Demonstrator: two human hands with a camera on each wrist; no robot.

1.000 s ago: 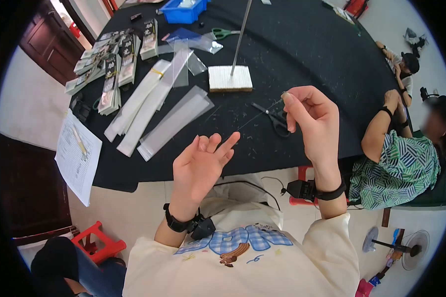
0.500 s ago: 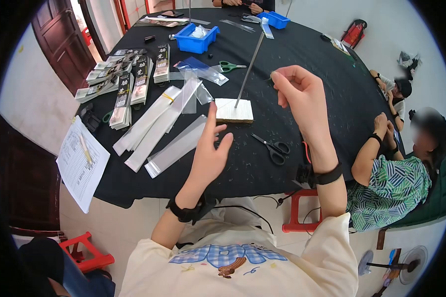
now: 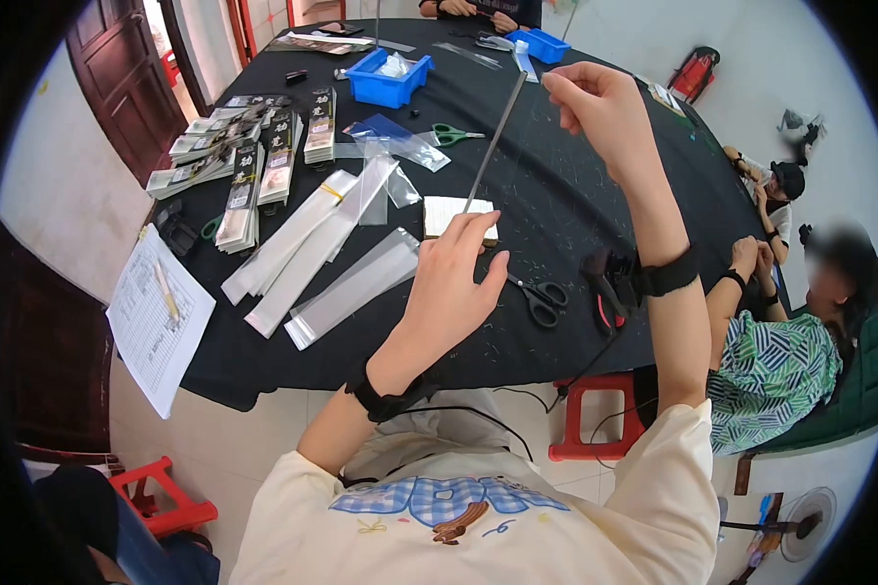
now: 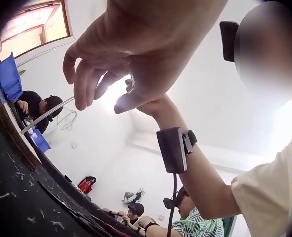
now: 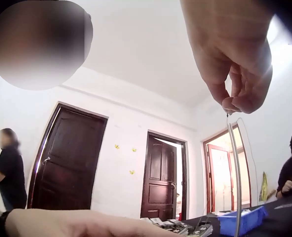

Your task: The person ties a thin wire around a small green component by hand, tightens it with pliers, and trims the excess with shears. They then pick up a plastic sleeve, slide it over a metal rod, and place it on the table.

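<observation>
High over the table, my right hand [image 3: 600, 112] pinches the end of a thin line between thumb and index finger, right at the tip of an upright metal rod [image 3: 498, 136]. A small dark knot [image 5: 228, 115] shows just under those fingertips in the right wrist view. The rod rises, leaning, from a white-topped block [image 3: 441, 209] on the black cloth. My left hand [image 3: 458, 278] is nearest the block, palm down, its fingers loosely bent and overlapping the block's front edge. Black scissors [image 3: 539, 300] lie just right of the left hand.
Clear plastic sleeves [image 3: 312, 253] and banded printed packets [image 3: 278, 161] cover the table's left side. A blue bin [image 3: 390, 83] and green scissors [image 3: 454, 135] are behind. Red-handled pliers [image 3: 610, 297] lie at right. A paper sheet [image 3: 161, 322] hangs over the left edge. Other people sit around.
My right hand has risen and gone forward to the rod's tip, still pinching the line. The left hand first went forward and left, then right to the block. The view has tilted up.
</observation>
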